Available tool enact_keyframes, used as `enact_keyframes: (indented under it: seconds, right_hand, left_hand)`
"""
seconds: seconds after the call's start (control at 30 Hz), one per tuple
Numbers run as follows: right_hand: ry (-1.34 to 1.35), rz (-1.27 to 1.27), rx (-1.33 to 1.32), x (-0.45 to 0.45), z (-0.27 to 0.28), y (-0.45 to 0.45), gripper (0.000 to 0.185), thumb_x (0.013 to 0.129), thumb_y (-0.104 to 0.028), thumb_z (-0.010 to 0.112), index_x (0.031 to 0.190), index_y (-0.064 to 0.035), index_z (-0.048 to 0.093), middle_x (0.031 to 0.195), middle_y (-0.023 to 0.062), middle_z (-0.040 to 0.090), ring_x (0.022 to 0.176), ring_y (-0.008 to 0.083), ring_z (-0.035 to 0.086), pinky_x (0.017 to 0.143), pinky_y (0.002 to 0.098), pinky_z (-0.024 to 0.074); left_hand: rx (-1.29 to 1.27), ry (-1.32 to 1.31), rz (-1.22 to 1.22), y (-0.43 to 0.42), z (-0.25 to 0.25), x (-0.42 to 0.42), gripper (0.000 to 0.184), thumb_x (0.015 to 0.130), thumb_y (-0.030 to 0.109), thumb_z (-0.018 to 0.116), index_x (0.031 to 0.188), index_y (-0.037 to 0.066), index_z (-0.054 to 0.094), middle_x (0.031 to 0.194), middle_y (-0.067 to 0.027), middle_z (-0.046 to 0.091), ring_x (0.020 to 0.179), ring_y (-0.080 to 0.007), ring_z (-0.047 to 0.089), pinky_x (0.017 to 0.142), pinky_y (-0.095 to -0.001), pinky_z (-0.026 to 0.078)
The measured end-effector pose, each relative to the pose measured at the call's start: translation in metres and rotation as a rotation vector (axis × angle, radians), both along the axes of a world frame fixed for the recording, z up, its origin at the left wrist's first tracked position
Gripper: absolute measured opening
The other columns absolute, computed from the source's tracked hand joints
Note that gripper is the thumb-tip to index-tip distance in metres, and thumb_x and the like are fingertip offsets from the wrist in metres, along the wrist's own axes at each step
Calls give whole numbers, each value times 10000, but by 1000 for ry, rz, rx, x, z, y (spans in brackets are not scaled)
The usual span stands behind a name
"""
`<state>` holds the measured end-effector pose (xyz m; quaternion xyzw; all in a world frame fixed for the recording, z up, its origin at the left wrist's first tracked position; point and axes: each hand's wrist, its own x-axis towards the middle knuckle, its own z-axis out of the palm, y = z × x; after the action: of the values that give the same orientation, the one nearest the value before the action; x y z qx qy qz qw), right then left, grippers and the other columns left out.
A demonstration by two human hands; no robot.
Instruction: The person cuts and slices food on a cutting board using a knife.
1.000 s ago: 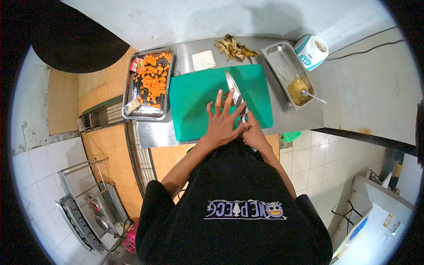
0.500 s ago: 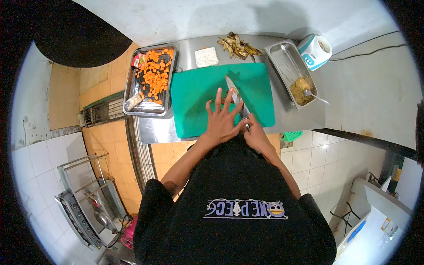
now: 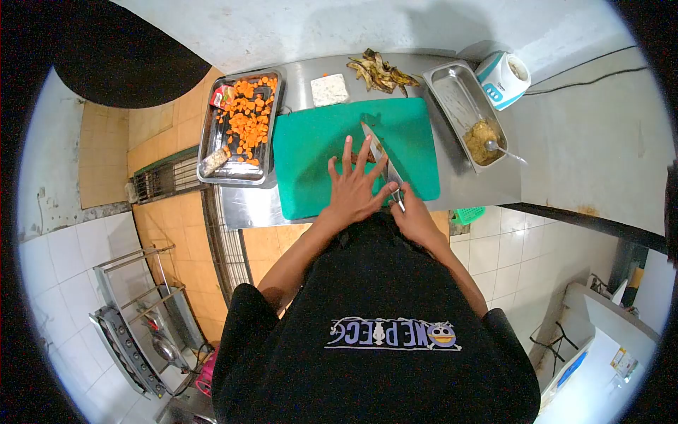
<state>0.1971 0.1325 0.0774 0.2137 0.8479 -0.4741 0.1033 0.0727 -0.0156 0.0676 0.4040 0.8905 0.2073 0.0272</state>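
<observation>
A green cutting board lies on the steel table in front of me. My right hand is closed around the handle of a knife, whose blade slants up and left over the board. Flat over the board's middle is my left hand, its fingers spread and its fingertips close to the blade. Small reddish-brown food shows between and under those fingers; its kind is partly hidden.
A metal tray of cut carrots, with a red packet, stands left. Behind the board are a white block and dark banana-like peels. To the right sit a steel pan with yellowish mash and a spoon, and a white-blue appliance.
My right hand has shifted slightly right and down with the knife, and more of the handle shows. The left hand stays spread in nearly the same place.
</observation>
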Motion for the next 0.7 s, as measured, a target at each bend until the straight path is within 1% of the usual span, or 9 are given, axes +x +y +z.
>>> enact_keyframes:
  seconds: [0.07,0.13,0.2,0.53,0.7]
  right_hand:
    - [-13,-3,-7,1,1,1,351,996,-164,606,1238,19,429,1022,343,600,975,540,608,810,578,457]
    - [-25,-5,-12,1,3,1,356,994,-164,604,1240,21,425,1016,345,599,979,550,605,815,585,455]
    - [25,-1,19,3,6,0,347,992,-162,597,1230,20,422,1019,348,594,987,561,596,819,591,450]
    - [21,-5,10,9,-1,1,335,995,-156,598,1218,13,413,1022,339,588,980,560,587,817,568,455]
    - [30,5,46,10,9,0,360,1002,-174,609,1242,12,416,1028,364,616,974,574,595,796,590,451]
  left_hand:
    - [6,-6,3,1,1,-1,693,996,698,476,1466,207,611,1755,-114,148,1602,-412,37,1117,-732,172]
    - [-35,-15,9,2,2,-1,665,1017,693,442,1480,243,601,1757,-98,131,1602,-414,5,1121,-743,166]
    - [-34,-10,10,2,-1,-2,666,1015,695,442,1481,246,599,1757,-97,132,1602,-413,4,1119,-743,168]
    - [-54,-37,28,2,-3,-7,677,1013,708,428,1496,259,584,1759,-85,130,1604,-408,1,1120,-752,162]
    - [-48,-35,38,3,-7,-10,681,1016,707,419,1505,260,577,1761,-79,123,1605,-408,-1,1117,-761,168]
